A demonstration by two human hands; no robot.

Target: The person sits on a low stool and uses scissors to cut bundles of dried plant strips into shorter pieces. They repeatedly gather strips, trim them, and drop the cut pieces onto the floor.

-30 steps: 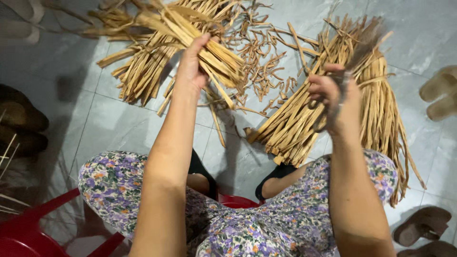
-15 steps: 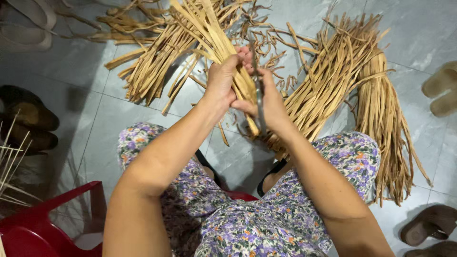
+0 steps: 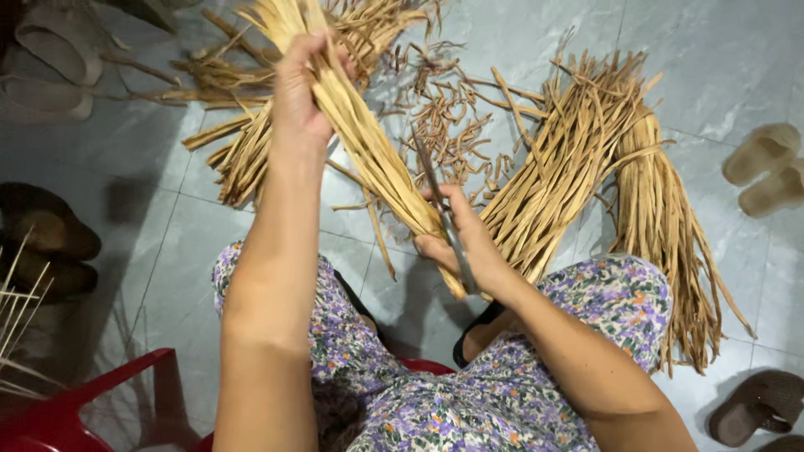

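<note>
My left hand (image 3: 300, 99) is raised and closed around a bunch of long tan dried leaf strips (image 3: 378, 161), which slants down to the right. My right hand (image 3: 466, 245) grips a pair of metal scissors (image 3: 438, 203) whose blades point up alongside the lower part of that bunch. Just to the right lies a large pile of the same strips (image 3: 578, 167) on the grey tile floor. A second pile (image 3: 243, 151) sits behind my left arm.
Short curled brown offcuts (image 3: 452, 117) litter the floor between the piles. Beige sandals (image 3: 766, 163) lie at the right, brown sandals (image 3: 754, 406) lower right, dark shoes (image 3: 50, 234) at the left. A red plastic stool (image 3: 92, 402) stands at lower left. My knees wear floral fabric (image 3: 611, 293).
My left hand has lifted the bunch higher and away from the right hand. The right hand has dropped to the bunch's lower end with the scissors.
</note>
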